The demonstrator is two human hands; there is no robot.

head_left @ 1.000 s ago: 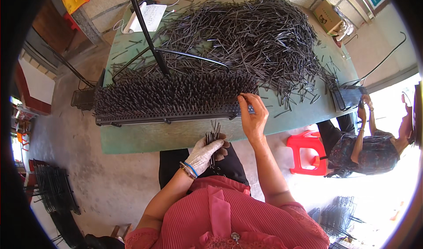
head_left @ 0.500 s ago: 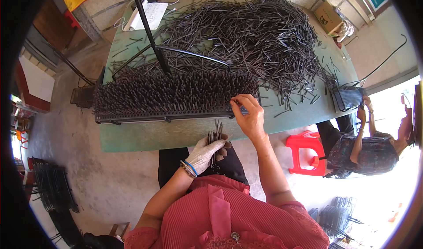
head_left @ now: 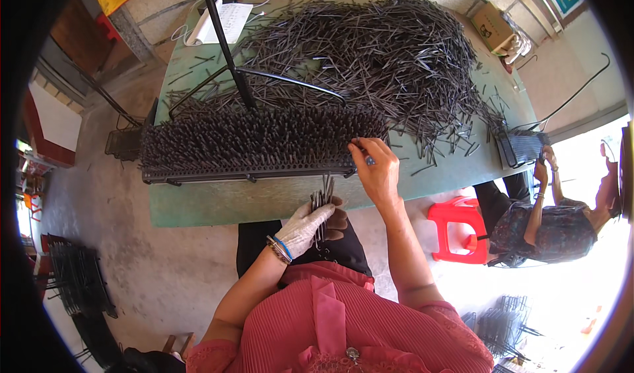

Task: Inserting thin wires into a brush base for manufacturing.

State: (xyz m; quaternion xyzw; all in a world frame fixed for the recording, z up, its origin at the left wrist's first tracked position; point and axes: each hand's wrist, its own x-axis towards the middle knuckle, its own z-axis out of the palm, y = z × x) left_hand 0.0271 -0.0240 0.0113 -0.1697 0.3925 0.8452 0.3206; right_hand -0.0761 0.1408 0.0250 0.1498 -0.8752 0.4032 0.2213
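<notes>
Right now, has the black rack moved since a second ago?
No: judged against the green table, the black rack shows no visible shift either way.

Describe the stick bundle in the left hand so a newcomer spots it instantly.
Find the green table and its near edge. There, a pale-gloved left hand clasps a small bunch of thin dark sticks, ends poking out past the fingers. Unlike the loose pile and the densely filled rack on the table, this bunch is gripped in a hand.
</notes>
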